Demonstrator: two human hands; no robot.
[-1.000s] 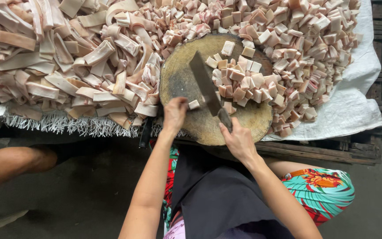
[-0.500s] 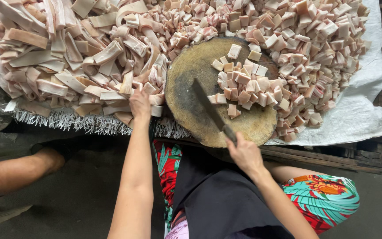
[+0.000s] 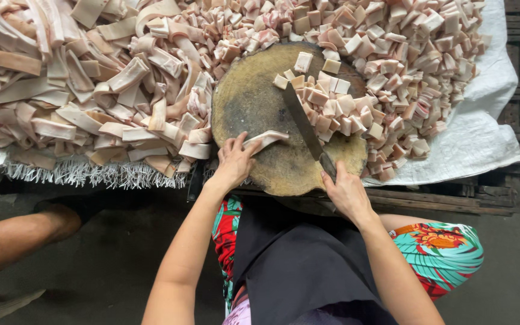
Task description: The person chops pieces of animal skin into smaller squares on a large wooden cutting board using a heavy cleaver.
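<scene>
- My left hand (image 3: 234,161) is pinching one end of a pale meat strip (image 3: 265,139), which is lying on the round wooden chopping block (image 3: 251,99) at about 7 o'clock.
- My right hand (image 3: 345,192) is gripping the cleaver (image 3: 303,125) handle at the block's 5 o'clock edge, blade pointing toward 11.
- Cut cubes (image 3: 338,108) are sitting at the blade's 2 o'clock side.
- Uncut strips (image 3: 91,90) are piling up at 9 o'clock.

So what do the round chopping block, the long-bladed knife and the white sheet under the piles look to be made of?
Round brown chopping block: probably wood, worn matt, with a dark stain. Long dark knife in the right hand: metal by its dull grey blade. White sheet: seemingly woven plastic sacking, frayed at the edge. Pale strip at the left hand: fatty meat.
</scene>
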